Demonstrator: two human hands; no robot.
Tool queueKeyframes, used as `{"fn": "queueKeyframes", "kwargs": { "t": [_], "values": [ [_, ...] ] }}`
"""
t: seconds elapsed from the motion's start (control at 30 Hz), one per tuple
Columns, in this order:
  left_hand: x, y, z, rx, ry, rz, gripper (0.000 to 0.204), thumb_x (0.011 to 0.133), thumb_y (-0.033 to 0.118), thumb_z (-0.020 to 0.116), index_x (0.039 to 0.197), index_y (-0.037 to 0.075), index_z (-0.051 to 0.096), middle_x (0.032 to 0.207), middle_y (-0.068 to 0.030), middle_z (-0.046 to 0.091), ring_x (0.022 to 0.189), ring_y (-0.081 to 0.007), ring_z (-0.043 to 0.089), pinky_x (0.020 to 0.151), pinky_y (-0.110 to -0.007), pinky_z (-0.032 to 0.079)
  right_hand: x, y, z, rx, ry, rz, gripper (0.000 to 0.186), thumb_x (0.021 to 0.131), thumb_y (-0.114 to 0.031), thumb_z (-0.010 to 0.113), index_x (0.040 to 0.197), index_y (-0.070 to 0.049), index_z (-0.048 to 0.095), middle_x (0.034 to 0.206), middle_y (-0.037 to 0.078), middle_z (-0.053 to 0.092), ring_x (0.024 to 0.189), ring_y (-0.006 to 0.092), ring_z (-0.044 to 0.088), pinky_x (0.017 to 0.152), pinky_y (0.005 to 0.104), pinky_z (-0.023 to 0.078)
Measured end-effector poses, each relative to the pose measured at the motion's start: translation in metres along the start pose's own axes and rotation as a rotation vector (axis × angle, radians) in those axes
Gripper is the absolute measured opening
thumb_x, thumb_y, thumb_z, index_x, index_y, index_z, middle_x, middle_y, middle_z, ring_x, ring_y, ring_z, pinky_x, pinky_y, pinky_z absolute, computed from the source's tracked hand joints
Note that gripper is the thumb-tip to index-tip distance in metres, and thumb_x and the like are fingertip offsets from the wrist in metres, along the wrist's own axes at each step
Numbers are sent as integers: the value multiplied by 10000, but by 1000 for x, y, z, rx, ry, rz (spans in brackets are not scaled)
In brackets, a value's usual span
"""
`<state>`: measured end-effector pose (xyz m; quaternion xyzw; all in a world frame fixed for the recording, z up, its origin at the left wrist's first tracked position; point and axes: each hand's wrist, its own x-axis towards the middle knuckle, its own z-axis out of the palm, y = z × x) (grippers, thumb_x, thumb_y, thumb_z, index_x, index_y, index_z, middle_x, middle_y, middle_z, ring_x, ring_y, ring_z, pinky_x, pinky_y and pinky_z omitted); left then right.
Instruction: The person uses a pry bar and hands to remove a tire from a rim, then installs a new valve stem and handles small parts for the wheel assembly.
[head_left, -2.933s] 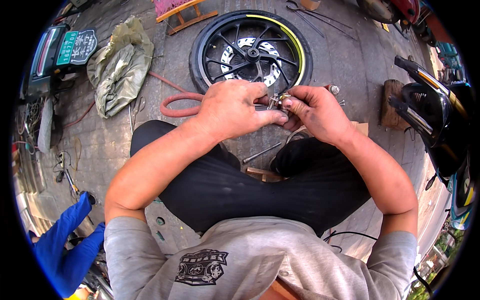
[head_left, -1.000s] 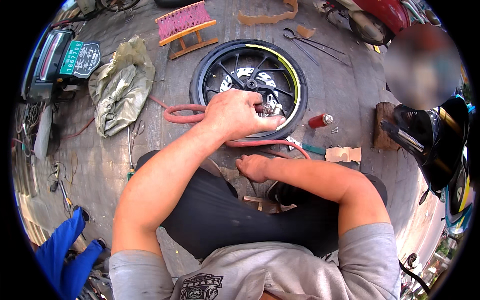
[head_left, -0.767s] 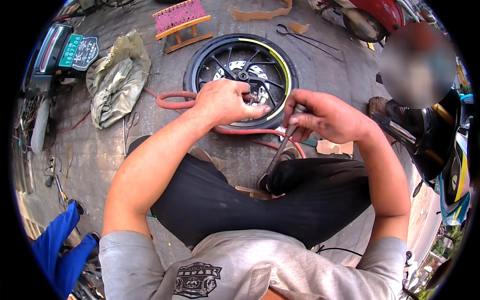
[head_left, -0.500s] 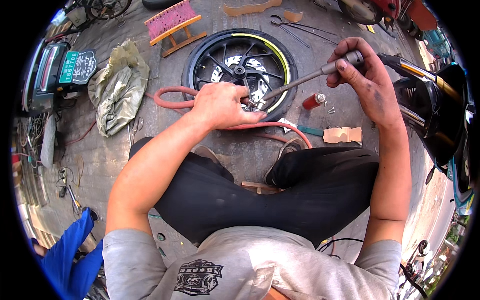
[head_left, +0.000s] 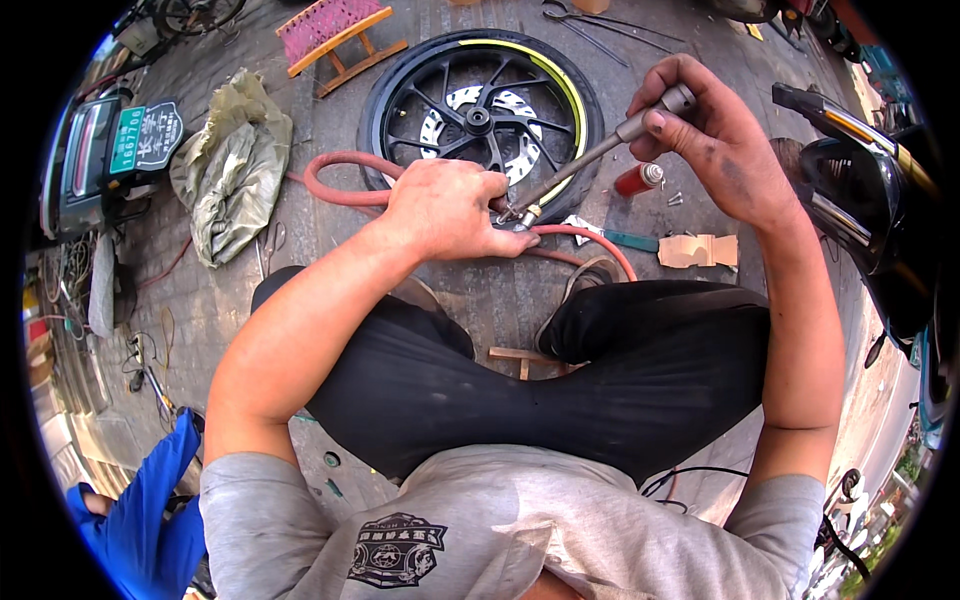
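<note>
My right hand grips the thick grey, socket-like end of a long metal rod tool. Its shaft slants down and left, toward the fingers of my left hand. Those fingers are closed around a small metal fitting at the end of a red rubber hose; the rod's tip meets it there, partly hidden by my fingers. Beneath both hands lies a black motorcycle wheel with a tyre, a yellow-green rim stripe and a silver brake disc.
Right of the wheel are a red can, small bolts and torn cardboard. A crumpled sheet and a pink woven stool lie left. Long tongs rest beyond. Motorcycles flank both sides; blue clothing shows lower left.
My right hand and the rod's thick end have shifted left and slightly up in view. My left hand keeps its hold at the fitting. The whole view has shifted a little.
</note>
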<state>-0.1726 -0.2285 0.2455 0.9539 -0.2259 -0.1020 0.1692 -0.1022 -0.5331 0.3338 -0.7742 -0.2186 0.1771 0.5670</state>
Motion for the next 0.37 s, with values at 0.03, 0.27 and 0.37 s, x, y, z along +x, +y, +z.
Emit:
{"fn": "queueKeyframes", "kwargs": {
  "t": [0.03, 0.27, 0.37],
  "values": [
    [0, 0, 0, 7, -5, 2, 637, 725, 677, 855, 873, 64, 771, 848, -120, 758, 860, -340, 765, 777, -474, 591, 0, 2, 0, 3, 1, 7, 166, 1106, -99, 663, 1258, -56, 611, 1039, 13, 700, 945, 84, 722, 774, 258, 623],
    [1, 6, -2, 18, -105, -17, 660, 755, 704, 834, 972, 81, 800, 948, -129, 778, 969, -336, 765, 879, -476, 585, 7, -3, -3, -275, -36, 188, 226, 1082, -226, 731, 1228, -70, 655, 988, 30, 712, 894, 96, 722, 586, 274, 600],
    [3, 11, -6, 39, -163, -46, 688, 766, 721, 828, 1037, 89, 818, 1011, -131, 788, 1041, -329, 760, 945, -464, 579, 16, -7, -7, -539, -29, 384, 316, 1089, -372, 724, 1254, -106, 678, 848, 28, 696, 772, 95, 714, 597, 316, 628]
  ]
}}
